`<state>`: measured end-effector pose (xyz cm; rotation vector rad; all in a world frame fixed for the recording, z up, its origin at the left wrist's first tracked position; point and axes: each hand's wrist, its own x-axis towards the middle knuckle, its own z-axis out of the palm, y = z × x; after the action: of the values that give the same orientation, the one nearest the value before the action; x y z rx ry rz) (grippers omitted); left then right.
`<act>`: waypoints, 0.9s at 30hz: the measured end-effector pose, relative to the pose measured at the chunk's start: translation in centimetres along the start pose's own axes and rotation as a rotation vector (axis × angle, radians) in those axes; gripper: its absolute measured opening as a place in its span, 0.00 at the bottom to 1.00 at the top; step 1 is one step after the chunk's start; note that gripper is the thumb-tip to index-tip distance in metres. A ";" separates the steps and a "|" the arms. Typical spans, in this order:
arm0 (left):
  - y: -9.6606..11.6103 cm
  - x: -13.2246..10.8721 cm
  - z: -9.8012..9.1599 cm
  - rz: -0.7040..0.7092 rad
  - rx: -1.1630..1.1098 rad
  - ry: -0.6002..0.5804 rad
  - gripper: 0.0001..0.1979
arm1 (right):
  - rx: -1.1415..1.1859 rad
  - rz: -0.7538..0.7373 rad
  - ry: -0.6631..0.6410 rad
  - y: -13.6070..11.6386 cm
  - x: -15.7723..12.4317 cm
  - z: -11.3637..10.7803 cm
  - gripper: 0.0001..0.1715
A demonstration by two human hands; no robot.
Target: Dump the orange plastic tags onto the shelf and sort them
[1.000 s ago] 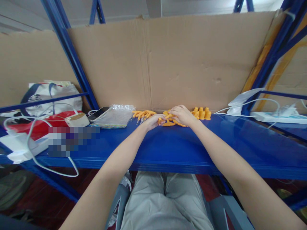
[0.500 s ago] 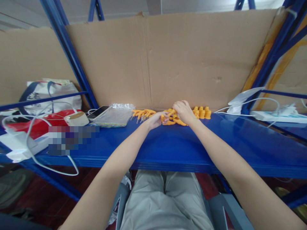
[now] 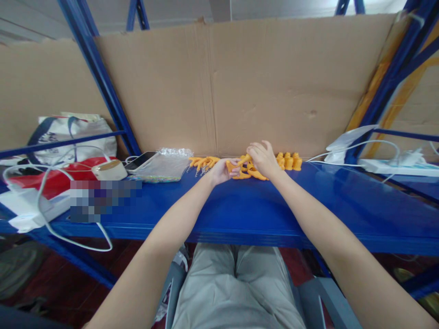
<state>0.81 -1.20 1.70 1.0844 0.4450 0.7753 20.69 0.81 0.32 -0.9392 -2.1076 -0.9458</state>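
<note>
Blue shelf (image 3: 254, 208): above its rear middle, the left hand (image 3: 221, 173) curls closed round an orange part (image 3: 230, 166); slightly beyond, the right hand (image 3: 263, 160) pinches an orange stem (image 3: 244, 159), possibly the same item. Probably light, stiff plastic, best held at its ends.

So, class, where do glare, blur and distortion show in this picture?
Head view: pale sheen on the blue shelf; soft detail on the orange piece between left hand and right hand; forearms stretched toward the lower corners; pixelated patch at left.
</note>
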 end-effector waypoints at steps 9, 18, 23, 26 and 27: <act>0.0 -0.2 -0.7 -0.002 0.036 0.046 0.14 | 0.049 -0.075 -0.103 0.2 -0.2 -0.9 0.22; 0.1 0.1 -0.5 0.028 0.029 0.060 0.14 | 0.025 0.003 -0.063 0.1 0.2 -0.7 0.23; 0.1 -0.2 -1.1 0.030 0.068 0.015 0.14 | -0.013 0.261 -0.017 1.7 -0.4 -1.3 0.21; 0.5 -0.6 -1.7 0.080 0.101 0.063 0.11 | -0.053 0.562 -0.018 4.0 -2.0 -1.9 0.17; 0.6 -0.6 -1.8 0.111 0.112 0.105 0.09 | -0.064 0.665 -0.023 4.8 -2.7 -2.1 0.17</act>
<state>-1.03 -0.37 1.50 1.1839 0.5256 0.9176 26.53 0.52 1.10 -1.5518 -1.6019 -0.6501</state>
